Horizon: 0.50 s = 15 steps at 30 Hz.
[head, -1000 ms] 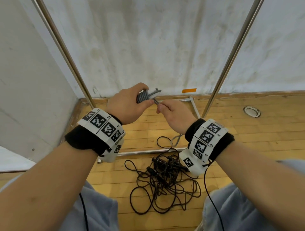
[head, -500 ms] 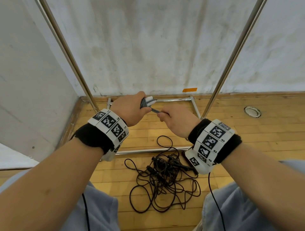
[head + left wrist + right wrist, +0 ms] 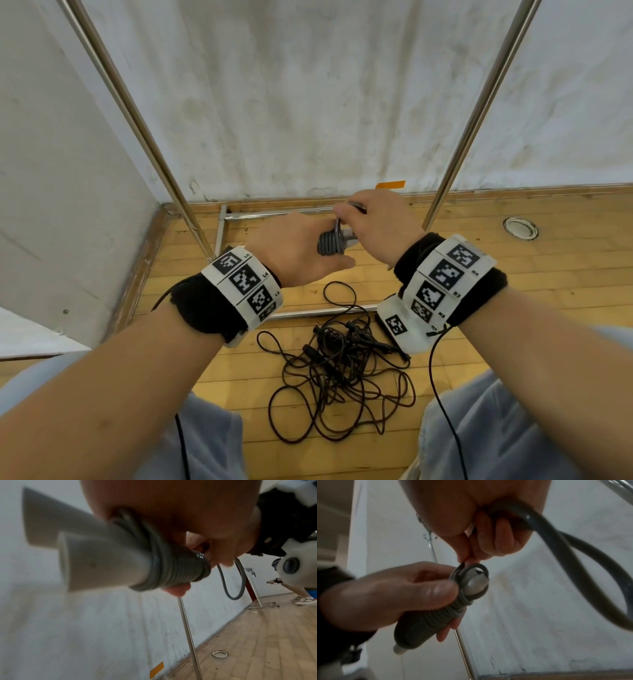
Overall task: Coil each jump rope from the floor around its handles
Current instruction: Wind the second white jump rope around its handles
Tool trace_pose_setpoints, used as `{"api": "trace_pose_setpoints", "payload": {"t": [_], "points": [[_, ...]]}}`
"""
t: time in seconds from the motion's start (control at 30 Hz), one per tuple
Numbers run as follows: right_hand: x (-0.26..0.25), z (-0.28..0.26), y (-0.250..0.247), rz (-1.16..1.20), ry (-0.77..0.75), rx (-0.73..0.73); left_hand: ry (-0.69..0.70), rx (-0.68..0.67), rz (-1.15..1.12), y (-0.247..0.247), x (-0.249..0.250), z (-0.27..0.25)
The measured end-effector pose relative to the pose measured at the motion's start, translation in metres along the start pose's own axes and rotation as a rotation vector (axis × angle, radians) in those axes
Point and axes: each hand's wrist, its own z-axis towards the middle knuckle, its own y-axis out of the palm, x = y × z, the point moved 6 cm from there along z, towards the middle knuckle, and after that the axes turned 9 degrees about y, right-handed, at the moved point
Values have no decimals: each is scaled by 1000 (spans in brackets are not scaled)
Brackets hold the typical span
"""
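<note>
**Grey rope wound on its handles**

The left hand (image 3: 301, 250) has its grip closed around the pale grey plastic handles (image 3: 96, 561), wrapped in grey rubber rope (image 3: 426, 620). Above them, the right hand (image 3: 376, 226) pinches the loose loop. Below the handles, a tangled black rope (image 3: 339, 373) lies on the wooden floor (image 3: 548, 274).

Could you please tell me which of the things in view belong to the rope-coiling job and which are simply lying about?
Part of the job:
- grey jump rope, coiled round its pale handles
- left hand, gripping the bundle
- right hand, pinching the rope's last loop
- tangled black jump ropes on the floor

Just lying about:
- metal rack frame
- orange tape
- round floor fitting
</note>
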Motion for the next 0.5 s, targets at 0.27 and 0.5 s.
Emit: {"api": "trace_pose_setpoints", "payload": {"t": [0.27, 0.5], "points": [[16, 12, -8, 622, 237, -115, 45, 252, -217, -25, 14, -9], [4, 5, 11, 634, 148, -199, -174, 333, -623, -40, 0, -8]]}}
